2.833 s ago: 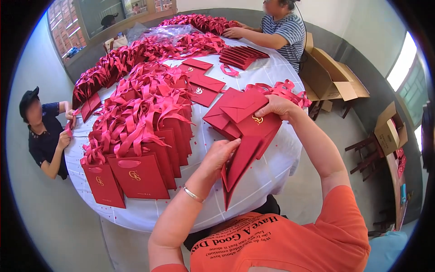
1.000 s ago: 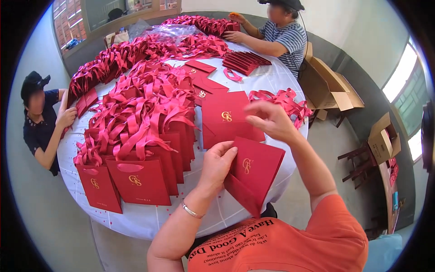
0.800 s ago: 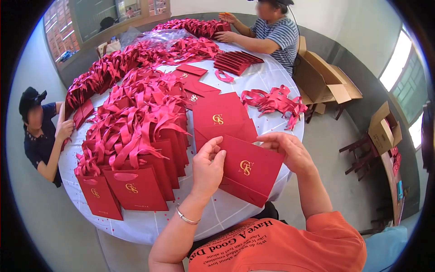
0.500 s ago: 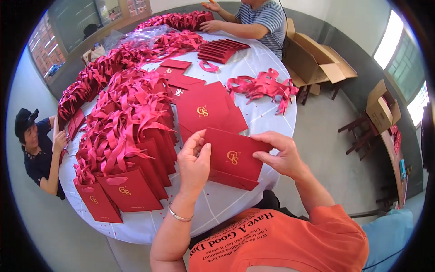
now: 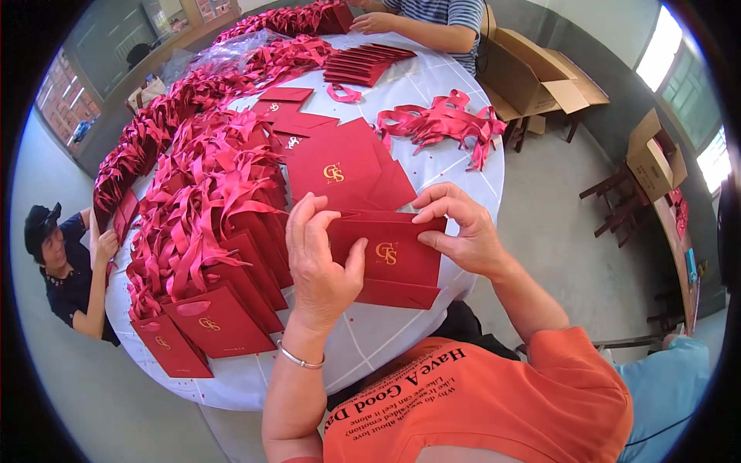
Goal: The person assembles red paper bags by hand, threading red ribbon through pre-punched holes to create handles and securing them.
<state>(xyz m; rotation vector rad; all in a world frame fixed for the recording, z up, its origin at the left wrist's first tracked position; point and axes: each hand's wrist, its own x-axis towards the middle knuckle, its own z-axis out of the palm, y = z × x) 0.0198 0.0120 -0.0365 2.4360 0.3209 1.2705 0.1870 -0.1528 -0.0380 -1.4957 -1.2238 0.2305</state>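
White-clothed surface (image 5: pixel 378 343) in front of me; rows of ribboned red bags (image 5: pixel 231 328) stand there. Big open carton (image 5: pixel 519 77) beyond; smaller open carton (image 5: pixel 651 170), contents hard to tell. Red bag (image 5: pixel 395 270) between both hands, near side of surface, mouth slightly parted. Right hand (image 5: pixel 461 230): fingers pinch its upper corner. Left hand (image 5: pixel 318 258): fingers curl by its left end, grip can't tell. Gold emblem (image 5: pixel 386 253) on front.

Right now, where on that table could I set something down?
Mostly bare white tablecloth shows between the fanned red stack and loose ribbons, and on the held bag's near side. The left side is crowded with ribboned bags.
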